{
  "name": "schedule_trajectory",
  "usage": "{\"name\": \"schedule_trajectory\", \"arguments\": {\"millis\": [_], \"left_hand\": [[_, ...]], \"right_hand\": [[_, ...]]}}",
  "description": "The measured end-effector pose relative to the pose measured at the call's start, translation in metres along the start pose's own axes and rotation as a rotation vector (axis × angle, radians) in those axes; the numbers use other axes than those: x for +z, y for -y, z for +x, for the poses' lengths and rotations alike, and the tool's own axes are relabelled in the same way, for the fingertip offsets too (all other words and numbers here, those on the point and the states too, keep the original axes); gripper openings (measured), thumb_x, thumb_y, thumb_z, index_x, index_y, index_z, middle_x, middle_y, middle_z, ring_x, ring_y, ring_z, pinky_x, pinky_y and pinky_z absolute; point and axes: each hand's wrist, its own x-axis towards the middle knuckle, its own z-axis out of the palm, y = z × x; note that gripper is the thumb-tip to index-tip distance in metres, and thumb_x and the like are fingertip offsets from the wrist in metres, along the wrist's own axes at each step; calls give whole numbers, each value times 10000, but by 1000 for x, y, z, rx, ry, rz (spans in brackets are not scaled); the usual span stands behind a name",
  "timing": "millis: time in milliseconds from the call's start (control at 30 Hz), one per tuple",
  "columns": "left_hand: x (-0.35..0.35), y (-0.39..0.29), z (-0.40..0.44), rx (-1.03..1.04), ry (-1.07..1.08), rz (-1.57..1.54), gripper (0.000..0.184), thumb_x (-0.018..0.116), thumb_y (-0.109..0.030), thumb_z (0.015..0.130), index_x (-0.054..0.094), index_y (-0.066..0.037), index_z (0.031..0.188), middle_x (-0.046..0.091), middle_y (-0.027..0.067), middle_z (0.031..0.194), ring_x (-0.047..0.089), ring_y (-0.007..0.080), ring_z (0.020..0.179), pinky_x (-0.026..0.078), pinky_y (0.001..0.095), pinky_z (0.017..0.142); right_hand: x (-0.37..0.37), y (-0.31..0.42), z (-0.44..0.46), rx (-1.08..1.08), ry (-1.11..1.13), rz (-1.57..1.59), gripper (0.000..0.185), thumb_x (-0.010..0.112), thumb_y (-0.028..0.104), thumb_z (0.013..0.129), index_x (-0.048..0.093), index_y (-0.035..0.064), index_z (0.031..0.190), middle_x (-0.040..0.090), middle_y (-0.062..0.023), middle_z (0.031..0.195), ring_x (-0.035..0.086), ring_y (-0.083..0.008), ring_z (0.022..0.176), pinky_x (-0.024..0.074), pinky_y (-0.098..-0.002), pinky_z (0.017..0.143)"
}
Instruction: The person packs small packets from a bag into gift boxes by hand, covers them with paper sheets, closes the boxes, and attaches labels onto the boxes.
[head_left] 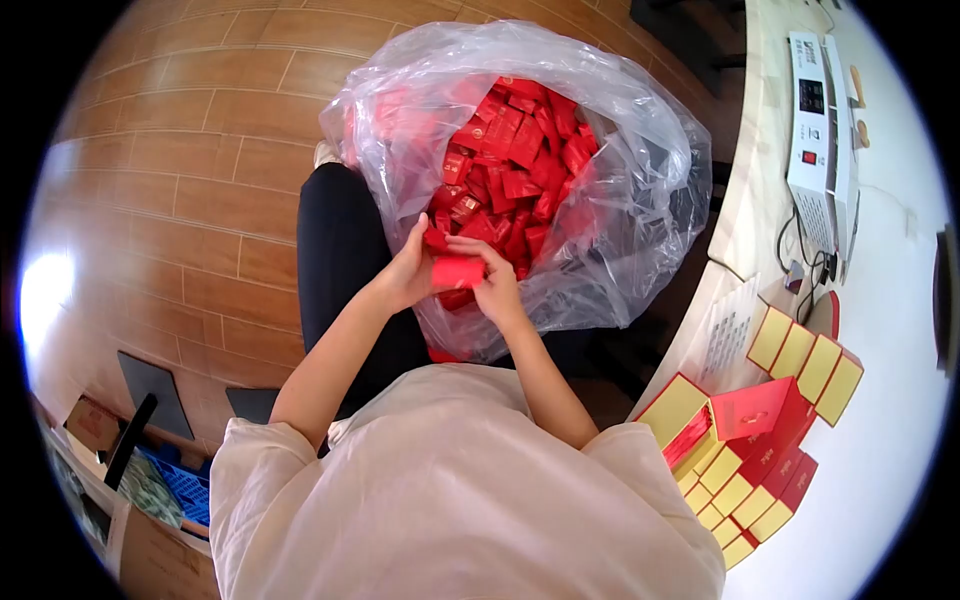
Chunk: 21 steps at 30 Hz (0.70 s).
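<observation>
Both hands are close together over the near side of a large clear plastic bag full of small red packets. My left hand is closed, with a red packet between its thumb and fingers. My right hand curls around another red packet, which is slightly blurred and lies between the two palms. Part of each held packet is hidden by the fingers. The bag's mouth is spread wide, and its near edge rests against my legs.
On the white table at right are stacked red and yellow boxes, one open box with red contents, and a white machine with cables. A blue crate stands at lower left on the wood-look floor.
</observation>
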Motion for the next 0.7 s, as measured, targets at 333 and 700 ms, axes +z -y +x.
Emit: {"name": "schedule_trajectory", "arguments": {"millis": [333,700], "left_hand": [[-19,27,25,279,-175,319,603,560,-236,901,241,-54,1378,463,147,1269,542,256,1113,449,370,957],[1,21,7,319,-26,665,844,644,-337,875,94,-90,1466,340,175,1397,361,255,1296,301,348,1071]], "right_hand": [[-19,23,-7,-424,-57,-1119,82,556,99,752,591,46,804,536,-147,1203,487,-349,1151,379,-435,956],[-5,-4,1,-122,-219,-555,413,514,82,887,458,11,1289,519,-193,1278,515,-349,1169,411,-387,978]]}}
